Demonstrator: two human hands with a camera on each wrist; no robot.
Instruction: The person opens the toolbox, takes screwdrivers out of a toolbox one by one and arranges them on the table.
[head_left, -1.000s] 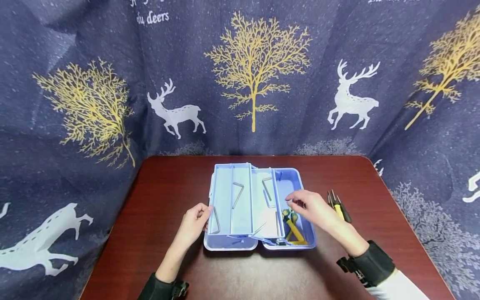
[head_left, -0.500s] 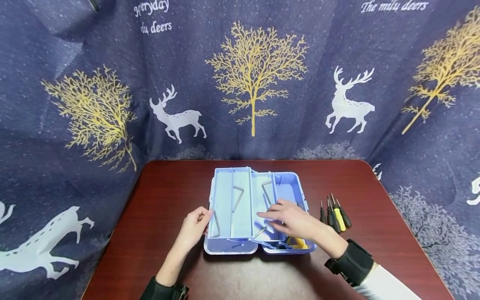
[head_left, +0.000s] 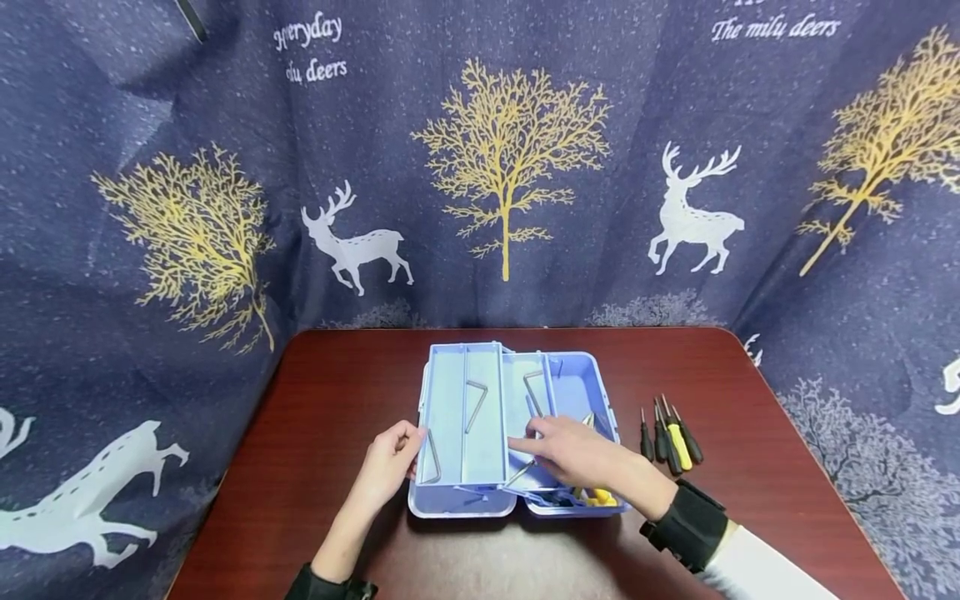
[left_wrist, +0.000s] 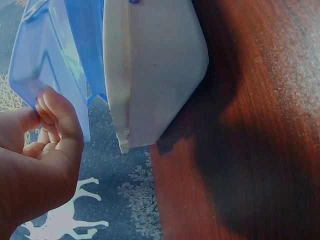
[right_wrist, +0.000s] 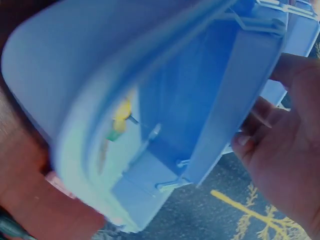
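A light blue toolbox (head_left: 457, 502) stands unfolded mid-table with two lifted trays. My left hand (head_left: 390, 462) pinches the outer edge of the left tray (head_left: 483, 442), which holds bent hex keys (head_left: 475, 402); in the left wrist view, the left hand (left_wrist: 47, 145) has its thumb and fingers on the tray's wall (left_wrist: 45, 65). My right hand (head_left: 577, 454) lies across the right tray (head_left: 525, 400), and in the right wrist view the right hand (right_wrist: 285, 150) curls round the tray's edge (right_wrist: 240, 100). Yellow-handled pliers (head_left: 600, 497) lie in the box's bottom, mostly hidden.
Several small screwdrivers (head_left: 670, 436) lie side by side on the dark red table (head_left: 337, 392), right of the box. A blue curtain with deer and trees (head_left: 510, 150) hangs closely round the table's back and sides.
My right hand moved left from above the pliers onto the right tray, which has slid partly over the box's bottom. The left hand stayed on the left tray.
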